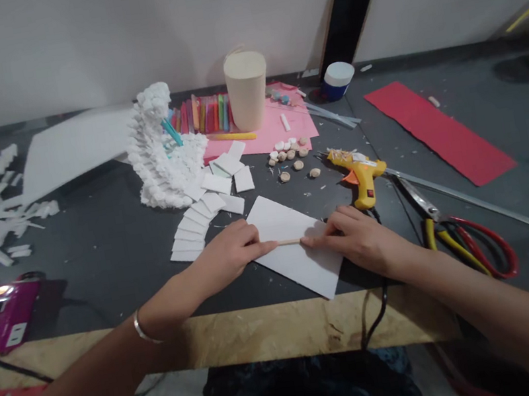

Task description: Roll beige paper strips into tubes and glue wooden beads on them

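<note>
My left hand (230,253) and my right hand (356,238) press a thin wooden stick (289,241) down across a white rectangular sheet (296,244) near the table's front edge. Each hand pinches one end of the stick with its fingertips. The stick lies flat across the middle of the sheet. Just beyond my right hand lies a yellow glue gun (359,175), its cord running off the front edge.
A fan of small white cards (200,221) and a white foam model (157,155) lie to the left. Behind are coloured sticks (204,114), a cream cup (247,88), pink paper (279,132), wooden discs (291,157). Scissors (461,237), a metal ruler (480,200) and red paper (439,130) are at right.
</note>
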The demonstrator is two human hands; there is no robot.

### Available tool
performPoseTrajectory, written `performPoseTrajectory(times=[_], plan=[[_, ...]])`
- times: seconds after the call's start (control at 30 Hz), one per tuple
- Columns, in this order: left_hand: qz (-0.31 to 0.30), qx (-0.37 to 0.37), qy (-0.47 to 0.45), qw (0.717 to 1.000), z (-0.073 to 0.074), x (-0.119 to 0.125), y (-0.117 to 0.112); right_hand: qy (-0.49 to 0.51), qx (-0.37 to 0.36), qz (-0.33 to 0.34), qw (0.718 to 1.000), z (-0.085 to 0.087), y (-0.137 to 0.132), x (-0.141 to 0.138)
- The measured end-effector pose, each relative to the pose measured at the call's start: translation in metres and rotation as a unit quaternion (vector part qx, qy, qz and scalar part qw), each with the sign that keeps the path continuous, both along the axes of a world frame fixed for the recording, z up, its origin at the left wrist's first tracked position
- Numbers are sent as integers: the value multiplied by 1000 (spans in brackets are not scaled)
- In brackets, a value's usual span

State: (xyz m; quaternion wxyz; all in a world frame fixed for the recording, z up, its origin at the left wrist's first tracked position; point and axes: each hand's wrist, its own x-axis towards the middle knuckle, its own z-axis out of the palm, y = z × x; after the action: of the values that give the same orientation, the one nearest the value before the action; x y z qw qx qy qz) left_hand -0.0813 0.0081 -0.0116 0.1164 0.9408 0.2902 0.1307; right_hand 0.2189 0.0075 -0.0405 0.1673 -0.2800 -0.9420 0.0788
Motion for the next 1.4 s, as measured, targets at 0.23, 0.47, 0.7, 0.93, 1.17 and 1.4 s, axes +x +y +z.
performPoseTrajectory(times=[0.23,0.47,0.7,0.93,1.17,1.4], plan=[[-14,79,106,991,4,0,-4,-14,6,1,1000,3,0,-1],[40,108,177,977,15,29,-38,-26,34,-1,999,3,-2,-2],[177,82,211,958,11,69,-68,-29,63,0,998,6,-3,-4],[247,68,181,950,15,86,-74,-47,94,3,994,5,-3,-3],[267,58,195,942,15,93,-74,-26,88,-10,996,0,-3,-4],[259,45,215,941,17,91,-72,129,-49,-64,988,-9,4,-1]])
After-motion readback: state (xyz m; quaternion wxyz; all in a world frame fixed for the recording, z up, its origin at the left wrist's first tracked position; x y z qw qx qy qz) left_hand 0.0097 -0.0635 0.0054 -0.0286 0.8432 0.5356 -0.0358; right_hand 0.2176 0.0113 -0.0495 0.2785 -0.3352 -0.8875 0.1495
